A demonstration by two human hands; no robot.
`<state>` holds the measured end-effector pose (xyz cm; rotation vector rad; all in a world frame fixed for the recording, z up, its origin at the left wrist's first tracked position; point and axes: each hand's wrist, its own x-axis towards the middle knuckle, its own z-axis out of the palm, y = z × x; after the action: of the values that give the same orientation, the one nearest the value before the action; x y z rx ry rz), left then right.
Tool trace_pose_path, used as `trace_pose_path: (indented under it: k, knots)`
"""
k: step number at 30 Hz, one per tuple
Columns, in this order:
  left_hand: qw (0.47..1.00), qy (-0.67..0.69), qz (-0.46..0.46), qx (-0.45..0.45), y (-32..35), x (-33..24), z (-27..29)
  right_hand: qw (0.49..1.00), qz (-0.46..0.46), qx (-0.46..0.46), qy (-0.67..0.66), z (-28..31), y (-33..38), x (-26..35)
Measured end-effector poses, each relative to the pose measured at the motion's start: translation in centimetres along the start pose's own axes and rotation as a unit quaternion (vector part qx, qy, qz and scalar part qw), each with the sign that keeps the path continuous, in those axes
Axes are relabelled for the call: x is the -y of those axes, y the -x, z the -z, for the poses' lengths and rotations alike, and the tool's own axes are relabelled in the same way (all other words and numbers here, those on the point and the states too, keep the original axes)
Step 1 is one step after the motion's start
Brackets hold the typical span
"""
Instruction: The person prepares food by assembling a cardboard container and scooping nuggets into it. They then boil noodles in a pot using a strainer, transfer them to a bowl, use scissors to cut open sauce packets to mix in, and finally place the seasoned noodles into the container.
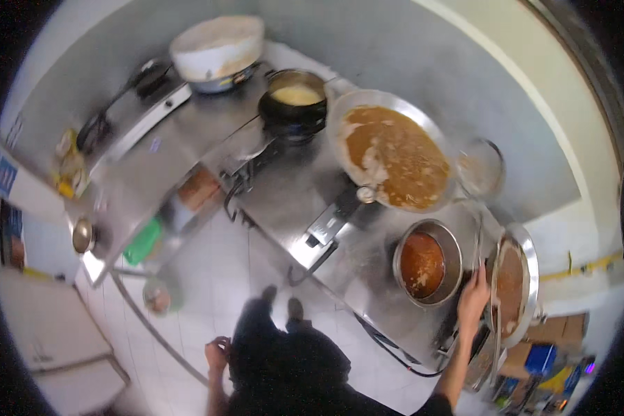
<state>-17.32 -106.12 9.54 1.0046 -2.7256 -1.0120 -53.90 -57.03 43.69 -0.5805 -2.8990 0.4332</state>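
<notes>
My left hand point(218, 352) low at hip, fingers curled, empty. My right hand point(473, 299) raised, fingers clamped on rim of tilted steel pan point(513, 284) at tabletop point(367, 267) right end. Beside it, steel bowl point(428, 262) of red sauce. Farther: large wok point(394, 149) of brown liquid, black pot point(295, 100).

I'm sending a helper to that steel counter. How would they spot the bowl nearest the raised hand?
On the long steel counter, go past the wide pan of brown liquid toward the right hand. The steel bowl sits just left of it: round, deep, holding reddish-orange sauce.
</notes>
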Motion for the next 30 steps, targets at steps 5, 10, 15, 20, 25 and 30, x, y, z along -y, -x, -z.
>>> trace_pose_path:
  k: [5,10,15,20,25,30]
  knots:
    - [0.993,-0.059,0.082,0.068,1.4,5.1,1.7,0.972,0.113,-0.204,-0.002,-12.5,13.3,-13.8]
    - [0.991,-0.062,0.075,0.092,-8.1,10.2,3.6,0.983,0.132,-0.125,-0.026,-18.6,16.9,-10.6]
    - [0.984,0.021,0.128,-0.125,-27.1,10.8,14.1,0.814,-0.367,0.033,-0.449,-23.4,10.7,-14.9]
    - [0.773,0.342,0.272,-0.46,-37.2,24.6,25.8,0.972,-0.216,0.057,-0.075,-24.2,6.1,-13.2]
    - [0.648,0.549,0.347,-0.398,-43.3,32.3,30.6,0.904,-0.161,-0.325,0.227,-25.0,9.0,-6.5]
    - [0.576,0.674,0.211,-0.411,-44.7,38.5,31.0,0.96,0.165,-0.01,-0.227,-34.5,16.1,24.5]
